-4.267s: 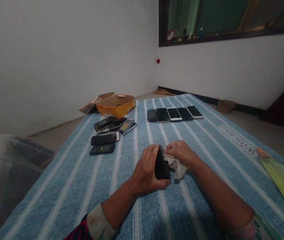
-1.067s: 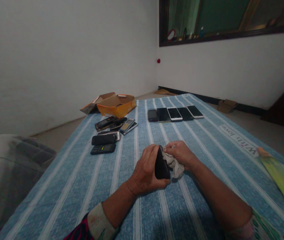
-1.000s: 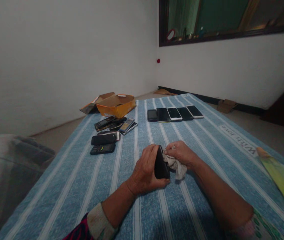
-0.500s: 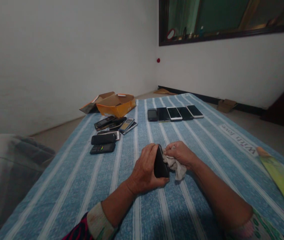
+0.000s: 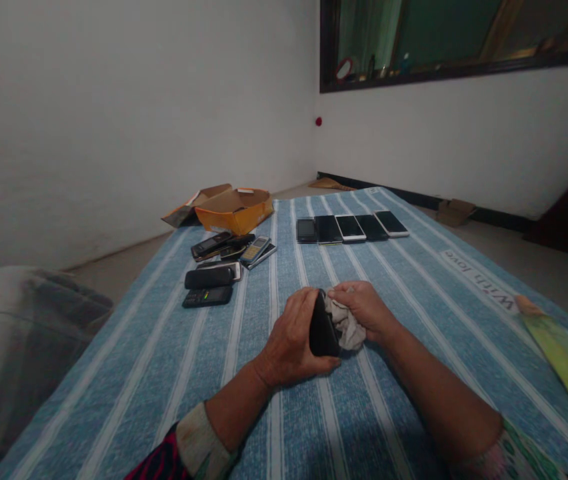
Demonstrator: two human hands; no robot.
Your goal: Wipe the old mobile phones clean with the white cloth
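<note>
My left hand (image 5: 291, 337) grips a black mobile phone (image 5: 324, 328) by its edges, with the phone tilted up on its side above the cloth-covered table. Pinched in my right hand (image 5: 365, 309) is a crumpled pale cloth (image 5: 347, 327), which lies against the far right side of the phone. Part of the phone's back is hidden from me. Beyond my hands, a row of several phones (image 5: 350, 227) lies side by side. To the left is a loose pile of several older phones (image 5: 255, 250), with a black keypad phone (image 5: 207, 296) nearest me.
An open orange cardboard box (image 5: 234, 217) stands at the far left of the blue striped tablecloth (image 5: 244, 400). A yellow-green packet (image 5: 564, 367) lies along the right edge. A grey covered shape (image 5: 24, 347) stands left of the table.
My right hand has shifted slightly left with the cloth, which now bunches closer to the phone. My left hand keeps its hold, and the view has moved a little.
</note>
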